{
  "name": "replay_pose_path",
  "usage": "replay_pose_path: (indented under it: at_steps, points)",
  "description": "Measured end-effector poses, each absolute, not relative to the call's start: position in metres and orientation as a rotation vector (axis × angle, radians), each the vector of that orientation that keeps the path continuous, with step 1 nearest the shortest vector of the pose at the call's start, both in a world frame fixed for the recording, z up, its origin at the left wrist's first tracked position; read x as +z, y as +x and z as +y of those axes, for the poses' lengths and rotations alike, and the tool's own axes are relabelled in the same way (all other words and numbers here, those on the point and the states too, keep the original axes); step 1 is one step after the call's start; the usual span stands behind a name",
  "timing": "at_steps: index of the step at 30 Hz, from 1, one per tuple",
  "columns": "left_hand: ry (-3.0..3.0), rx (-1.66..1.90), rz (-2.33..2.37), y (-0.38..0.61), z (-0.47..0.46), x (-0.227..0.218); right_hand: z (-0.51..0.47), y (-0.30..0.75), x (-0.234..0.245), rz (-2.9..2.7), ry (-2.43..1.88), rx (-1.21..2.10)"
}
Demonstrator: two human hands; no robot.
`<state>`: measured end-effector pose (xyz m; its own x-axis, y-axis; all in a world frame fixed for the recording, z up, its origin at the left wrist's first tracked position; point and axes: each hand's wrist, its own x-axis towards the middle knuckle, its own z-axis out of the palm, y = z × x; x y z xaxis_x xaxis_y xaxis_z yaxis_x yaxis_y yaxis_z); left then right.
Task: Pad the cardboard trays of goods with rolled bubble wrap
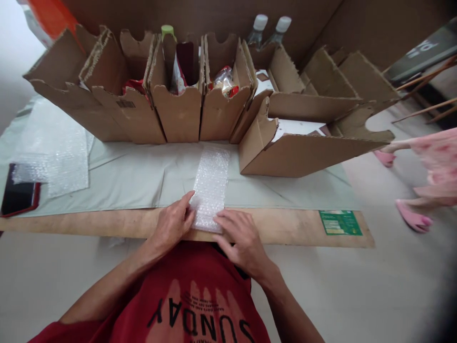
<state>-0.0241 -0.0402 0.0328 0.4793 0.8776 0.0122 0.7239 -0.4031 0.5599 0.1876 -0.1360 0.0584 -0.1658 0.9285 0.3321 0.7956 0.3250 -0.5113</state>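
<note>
A narrow strip of bubble wrap (210, 183) lies lengthwise on the table in front of me, its near end folded over at the table's front edge. My left hand (174, 218) grips the strip's left side near that end, fingers bent. On the opposite side, my right hand (242, 238) has its fingertips on the near right corner, with the thumb just below. Whether anything is wrapped inside the strip, I cannot tell.
Cardboard bins (182, 114) holding packets stand along the back; one box (307, 152) juts forward at right. Two white-capped bottles (257, 32) rise behind. At left are loose bubble wrap sheets (66, 147) and a phone (19, 193). A person in pink sandals (414, 216) is at right.
</note>
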Motion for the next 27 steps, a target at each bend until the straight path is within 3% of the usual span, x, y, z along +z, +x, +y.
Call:
replay_pose_path:
  at_steps: [7, 11, 15, 21, 27]
  points:
    - [2.354, 0.704, 1.081, -0.039, -0.048, 0.046, -0.134, 0.173, 0.039, -2.011, -1.515, 0.246]
    - [2.403, 0.664, 0.824, -0.047, -0.053, 0.054, -0.125, 0.177, 0.041, -1.886, -1.537, 0.388]
    - [2.353, 0.596, 1.024, -0.037, -0.042, 0.044, -0.118, 0.18, 0.043, -1.742, -1.62, 0.456]
    - [2.414, 0.59, 1.176, -0.02, -0.03, 0.03, -0.126, 0.181, 0.043, -1.769, -1.664, 0.074]
    - [2.476, 0.742, 1.057, -0.025, -0.038, 0.039, -0.121, 0.182, 0.036, -1.972, -1.621, 0.139]
